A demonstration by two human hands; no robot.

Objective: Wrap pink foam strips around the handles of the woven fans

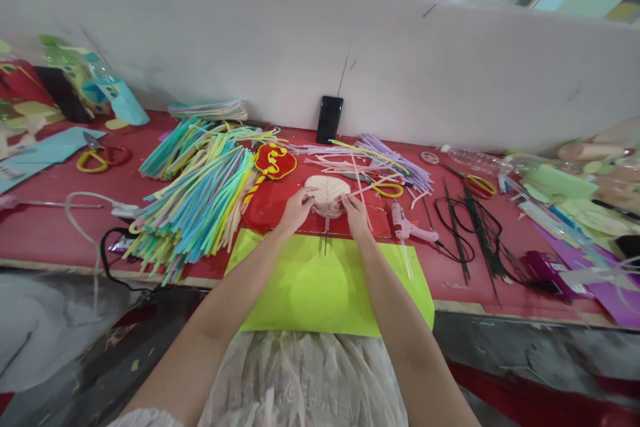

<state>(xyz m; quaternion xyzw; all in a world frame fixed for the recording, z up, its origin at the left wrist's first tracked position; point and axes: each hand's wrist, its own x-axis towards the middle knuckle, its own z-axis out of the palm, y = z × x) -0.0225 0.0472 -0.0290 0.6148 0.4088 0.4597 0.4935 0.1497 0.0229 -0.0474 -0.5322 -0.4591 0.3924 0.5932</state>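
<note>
A cream, leaf-shaped piece of pipe cleaners (327, 193) with a dark wire stem is held between my two hands over a red sheet (270, 207). My left hand (297, 209) pinches its left edge. My right hand (355, 215) is closed at its right edge, fingers pressed together. Pale pink pipe cleaners (361, 192) cross beside the right fingers; whether they are gripped too I cannot tell. Below lies a bright yellow-green sheet (320, 293). Just left of the leaf is a red pipe-cleaner piece with yellow trim (283, 165).
A big heap of pastel pipe cleaners (200, 193) lies at left, with lilac ones (395, 157) behind right. A pink glue gun (413, 229), yellow-handled scissors (387, 189) and dark wires (480, 233) lie at right. A phone (330, 119) leans on the white partition (260, 47).
</note>
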